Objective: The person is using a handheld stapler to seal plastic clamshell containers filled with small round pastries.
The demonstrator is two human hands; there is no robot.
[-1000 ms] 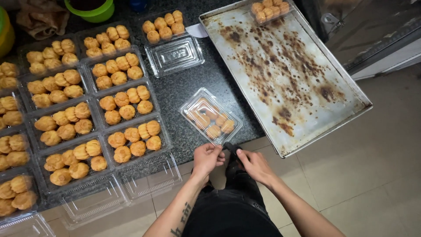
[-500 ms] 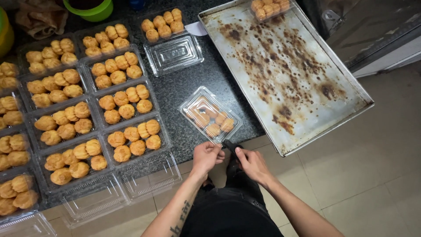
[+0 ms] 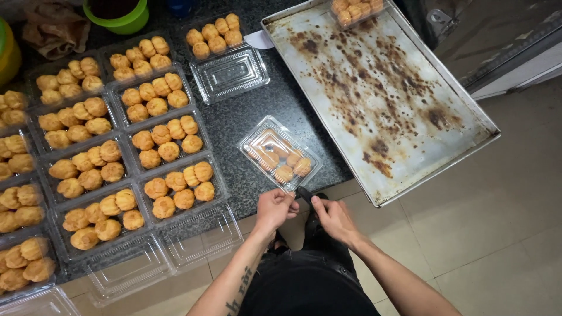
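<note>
Open trays of golden pastries (image 3: pixel 170 146) filling the counter (image 3: pixel 246 123) at left. Closed clear box (image 3: pixel 280 153) unmoved at the near edge. Left hand (image 3: pixel 273 209) and right hand (image 3: pixel 335 217) still pinching a small dark object (image 3: pixel 304 194) together. Baking tray (image 3: pixel 374 88) right.

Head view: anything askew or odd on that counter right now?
The closed box sits skewed at the counter edge, unlike the neat rows of open boxes. The tray juts past the counter edge, stained with burnt patches. Both hands are at the box's near corner.
</note>
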